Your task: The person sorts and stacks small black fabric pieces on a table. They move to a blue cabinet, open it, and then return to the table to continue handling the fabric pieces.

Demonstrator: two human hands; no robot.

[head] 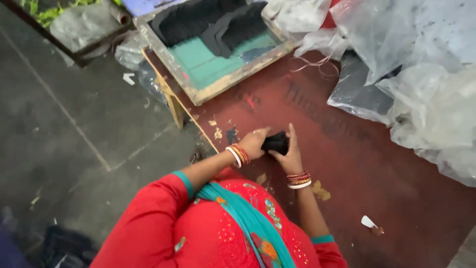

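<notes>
Both hands on one small black fabric piece (275,143), pressed down on the red-brown surface (357,164) close to its left edge, a little way in.

Left hand (254,143): fingers curled shut over the piece's left end, knuckles up. Probably pinning that end flat.

Right hand (290,155): fingers wrapped round the right side, thumb pointing up past the far edge of the piece. Looks like a clamp grip from the opposite side, so the fabric stays bunched between the two hands rather than spreading.

Bangles (238,155) on both wrists, red sleeves, teal scarf down the chest.

Wooden-framed tray (233,77) sits at the far-left corner of the surface, teal base, stacked with more black pieces (208,22); likely the stock pile, within arm's reach.

Clear plastic sheets and bags (426,84) heaped along the right edge, away from the hands.

Small white scrap (368,222) near the near edge, well apart from the hands.

Grey tiled floor (64,139) left of the surface.
</notes>
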